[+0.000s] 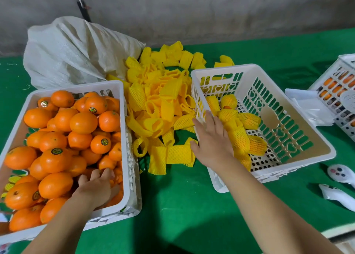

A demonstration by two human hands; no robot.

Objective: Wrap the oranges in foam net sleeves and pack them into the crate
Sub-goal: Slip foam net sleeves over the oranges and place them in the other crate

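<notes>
A white crate (123,107) on the left is heaped with bare oranges (83,122). My left hand (98,188) reaches into its near right corner, fingers curled over an orange there. A loose pile of yellow foam net sleeves (157,103) lies on the green table between the crates. The right white crate (299,123) holds several sleeved oranges (240,136) along its left side. My right hand (211,138) hovers over that crate's left wall, fingers spread and straight, touching the wrapped oranges; it holds nothing.
A white woven sack (76,51) lies behind the left crate. A third white basket (338,92) with oranges stands at the far right, white paper (307,105) beside it. Two white handheld devices (340,184) lie at the right front on the green cloth (182,205).
</notes>
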